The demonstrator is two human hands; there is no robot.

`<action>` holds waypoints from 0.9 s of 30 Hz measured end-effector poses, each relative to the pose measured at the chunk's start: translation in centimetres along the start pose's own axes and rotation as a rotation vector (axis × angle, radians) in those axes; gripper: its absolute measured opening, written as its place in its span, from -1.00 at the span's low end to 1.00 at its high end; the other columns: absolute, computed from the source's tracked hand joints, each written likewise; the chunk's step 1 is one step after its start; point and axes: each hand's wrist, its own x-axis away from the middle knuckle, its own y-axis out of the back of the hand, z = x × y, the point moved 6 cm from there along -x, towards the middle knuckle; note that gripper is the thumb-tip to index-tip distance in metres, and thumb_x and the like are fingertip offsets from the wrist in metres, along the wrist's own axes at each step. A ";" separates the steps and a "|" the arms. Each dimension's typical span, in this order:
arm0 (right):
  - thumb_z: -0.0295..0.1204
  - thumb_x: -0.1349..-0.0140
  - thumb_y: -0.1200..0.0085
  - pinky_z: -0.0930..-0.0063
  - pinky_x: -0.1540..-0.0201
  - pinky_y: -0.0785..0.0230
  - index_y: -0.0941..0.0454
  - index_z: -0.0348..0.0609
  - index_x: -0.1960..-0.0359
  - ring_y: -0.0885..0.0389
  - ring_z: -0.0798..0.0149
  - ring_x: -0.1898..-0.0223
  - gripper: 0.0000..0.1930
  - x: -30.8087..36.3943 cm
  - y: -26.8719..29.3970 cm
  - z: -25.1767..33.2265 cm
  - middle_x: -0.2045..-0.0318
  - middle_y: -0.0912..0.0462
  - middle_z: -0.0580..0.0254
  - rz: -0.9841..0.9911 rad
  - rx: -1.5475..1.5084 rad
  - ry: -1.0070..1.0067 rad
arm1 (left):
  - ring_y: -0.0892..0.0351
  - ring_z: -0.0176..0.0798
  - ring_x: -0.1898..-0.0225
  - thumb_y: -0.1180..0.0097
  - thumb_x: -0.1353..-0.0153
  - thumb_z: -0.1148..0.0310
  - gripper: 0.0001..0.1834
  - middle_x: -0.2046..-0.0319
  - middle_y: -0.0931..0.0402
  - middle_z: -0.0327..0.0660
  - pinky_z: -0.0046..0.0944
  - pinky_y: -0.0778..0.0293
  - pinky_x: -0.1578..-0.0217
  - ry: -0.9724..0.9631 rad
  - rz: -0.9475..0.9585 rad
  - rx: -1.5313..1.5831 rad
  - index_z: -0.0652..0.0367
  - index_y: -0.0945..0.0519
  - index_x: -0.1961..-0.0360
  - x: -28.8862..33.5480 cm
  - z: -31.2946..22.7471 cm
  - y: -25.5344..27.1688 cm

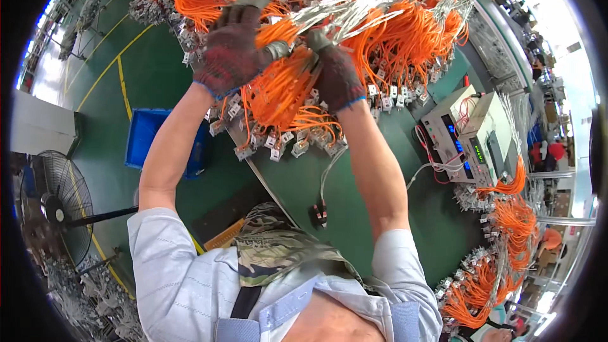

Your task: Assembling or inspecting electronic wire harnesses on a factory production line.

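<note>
Both my hands wear dark red knitted gloves with grey-coated fingers. My left hand lies at the left side of a bundle of orange cables, fingers stretched out and thumb spread against the cables. On the bundle's right side, my right hand is closed around part of it, its fingertips partly hidden among the strands. Silvery-white cable ends fan out beyond my hands toward the upper right. Metal connectors hang at the near end of the bundle, over the table's edge area.
More orange cable bundles are heaped across the green table. Electronic test units with lit displays stand at right, beside further cable bundles. A black lead lies nearer me. A blue bin and a floor fan are at left.
</note>
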 end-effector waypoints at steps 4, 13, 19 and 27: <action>-0.36 -0.40 -0.09 0.21 0.09 -0.56 -0.71 -0.20 0.01 -0.75 0.10 0.16 -0.74 1.4 -3.9 5.8 0.23 -0.76 -0.01 -0.001 0.494 0.379 | -0.28 0.31 -0.46 -0.33 -0.14 -0.26 0.12 -0.43 -0.30 0.17 0.18 -0.31 -0.40 0.006 0.237 0.010 0.06 -0.13 -0.57 -1.6 3.1 -3.3; -0.31 -0.43 -0.14 0.42 0.16 -0.50 -0.72 -0.31 0.21 -0.71 0.28 0.27 -0.73 3.0 -4.1 4.5 0.33 -0.75 0.20 0.046 -0.217 -0.016 | -0.65 0.23 -0.12 -0.42 0.00 -0.02 0.05 -0.18 -0.54 0.28 0.11 -0.57 -0.07 0.088 0.706 0.186 0.23 -0.27 -0.47 -6.1 -0.4 -1.9; -0.33 -0.28 -0.32 0.44 0.25 -0.53 -0.78 -0.27 0.19 -0.71 0.36 0.38 -0.76 3.2 -4.5 3.2 0.38 -0.79 0.20 -0.136 -0.563 -0.281 | -0.67 0.35 -0.03 -0.40 -0.06 -0.05 0.03 0.00 -0.63 0.33 0.17 -0.59 -0.01 -0.028 0.600 0.086 0.41 -0.27 -0.39 -6.9 1.8 -4.4; -0.39 -0.30 -0.18 0.24 0.10 -0.58 -0.64 -0.40 0.16 -0.69 0.15 0.30 -0.74 3.2 -2.9 2.5 0.32 -0.71 0.08 0.062 -0.658 -0.057 | -0.69 -0.20 0.38 -0.39 0.03 0.21 -0.65 0.41 -0.72 -0.08 -0.16 -0.55 0.32 -0.040 0.689 0.303 0.18 -0.77 0.23 -9.1 2.5 -10.8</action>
